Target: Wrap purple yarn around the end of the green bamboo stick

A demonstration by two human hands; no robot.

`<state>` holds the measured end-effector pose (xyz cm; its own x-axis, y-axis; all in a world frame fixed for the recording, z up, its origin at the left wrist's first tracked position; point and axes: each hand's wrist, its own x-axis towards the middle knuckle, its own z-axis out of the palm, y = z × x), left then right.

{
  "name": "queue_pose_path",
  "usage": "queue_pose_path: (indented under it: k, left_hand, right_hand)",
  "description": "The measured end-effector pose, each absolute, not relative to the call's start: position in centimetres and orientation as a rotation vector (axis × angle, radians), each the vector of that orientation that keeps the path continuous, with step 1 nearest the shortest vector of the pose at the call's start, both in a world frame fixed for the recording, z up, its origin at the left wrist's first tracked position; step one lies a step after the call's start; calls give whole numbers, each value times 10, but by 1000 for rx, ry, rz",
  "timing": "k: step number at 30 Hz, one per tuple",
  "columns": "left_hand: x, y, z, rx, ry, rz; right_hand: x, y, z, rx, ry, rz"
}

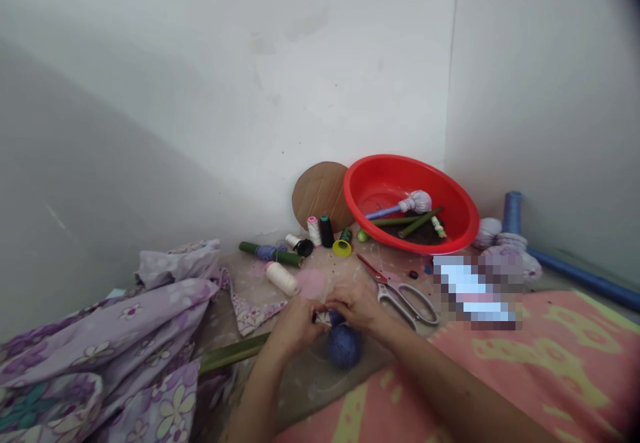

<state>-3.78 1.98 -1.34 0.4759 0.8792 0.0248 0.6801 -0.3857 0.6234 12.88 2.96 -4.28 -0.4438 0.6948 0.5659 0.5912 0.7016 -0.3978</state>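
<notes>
gripping blue thread-wrapped ball (344,348) at top, left hand (294,326) and right hand (354,303) closed on it

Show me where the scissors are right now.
In the head view, the scissors lie just right of the right hand on the blue ball, below the red plastic basin.

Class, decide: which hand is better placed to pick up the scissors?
Probably the right hand: the scissors lie just beside it, while the left hand sits farther off, on the other side of the blue ball.
</notes>
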Motion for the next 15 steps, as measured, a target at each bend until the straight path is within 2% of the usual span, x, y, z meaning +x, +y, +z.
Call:
queue_pose_path:
  k: [6, 15]
  left_hand:
    - [-37, 19, -13, 2352, 1236, 416]
    - [-29, 10, -1, 2314, 1065, 384]
  right_hand:
    - [132, 36, -42, -960, -2148, 339]
    - [148, 52, -53, -972, -1908, 1127]
